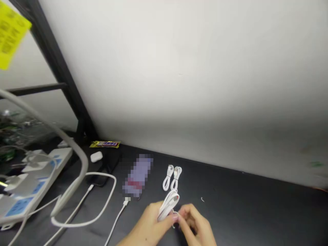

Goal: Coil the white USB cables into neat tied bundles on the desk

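While the left hand (150, 222) grips a coiled white cable (167, 206) above the black tabletop (256, 208), right hand (198, 227) pinching a thin white strand (176, 212) beside it, two similar coils (168, 176) lying just beyond, phone (139, 172) to their left

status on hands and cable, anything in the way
Left hand holding cable. Right hand at thin white strip. Cable coiled. Two more coils just beyond, seemingly not in the way.

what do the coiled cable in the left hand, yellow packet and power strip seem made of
Coiled cable in the left hand: probably smooth, flexible white plastic or rubber, since it bends in tight loops. Yellow packet: perhaps glossy plastic film or foil, given its shine. Power strip: likely rigid white plastic, straight-edged; blur leaves its finish unclear.
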{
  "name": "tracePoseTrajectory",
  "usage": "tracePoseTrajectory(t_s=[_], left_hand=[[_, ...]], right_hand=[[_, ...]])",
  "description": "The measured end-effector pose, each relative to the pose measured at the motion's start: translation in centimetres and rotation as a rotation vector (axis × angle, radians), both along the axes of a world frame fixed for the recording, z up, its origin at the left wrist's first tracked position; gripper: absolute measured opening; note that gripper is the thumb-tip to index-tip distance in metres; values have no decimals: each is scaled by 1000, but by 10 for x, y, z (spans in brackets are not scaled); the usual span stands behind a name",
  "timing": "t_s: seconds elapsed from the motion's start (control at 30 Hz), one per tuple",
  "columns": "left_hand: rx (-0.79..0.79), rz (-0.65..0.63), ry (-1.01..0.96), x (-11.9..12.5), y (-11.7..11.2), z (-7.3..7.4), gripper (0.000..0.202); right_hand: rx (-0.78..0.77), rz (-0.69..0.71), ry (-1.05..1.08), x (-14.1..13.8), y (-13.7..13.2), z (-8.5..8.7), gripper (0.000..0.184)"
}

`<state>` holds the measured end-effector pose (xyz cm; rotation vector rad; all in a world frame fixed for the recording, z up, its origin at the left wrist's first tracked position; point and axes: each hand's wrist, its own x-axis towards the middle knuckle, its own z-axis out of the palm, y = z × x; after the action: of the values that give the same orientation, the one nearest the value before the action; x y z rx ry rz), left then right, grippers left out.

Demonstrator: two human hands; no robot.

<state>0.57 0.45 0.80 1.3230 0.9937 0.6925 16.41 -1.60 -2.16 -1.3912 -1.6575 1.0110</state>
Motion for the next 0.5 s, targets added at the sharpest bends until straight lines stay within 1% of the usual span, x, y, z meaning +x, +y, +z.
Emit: tracePoseTrajectory(t_s=[0.1, 0.17, 0.27, 0.33, 0.4, 0.5], left_hand=[[-92, -28, -8, -1, 2, 2, 29], [-211, -23, 3, -3, 2, 0, 30], [-386, 3, -26, -7, 4, -3, 28], [-435, 7, -51, -10, 4, -3, 25], [-468, 6, -65, -12, 5, -3, 23], [-486, 34, -74, -12, 4, -4, 25]], right_hand=[[36, -5, -25, 4, 2, 2, 31], [106, 29, -109, 7, 3, 8, 30], [259, 136, -224, 13, 5, 19, 24], [335, 219, -265, 16, 6, 24, 19], [353, 265, -289, 17, 6, 26, 18], [287, 249, -300, 18, 5, 23, 18]])
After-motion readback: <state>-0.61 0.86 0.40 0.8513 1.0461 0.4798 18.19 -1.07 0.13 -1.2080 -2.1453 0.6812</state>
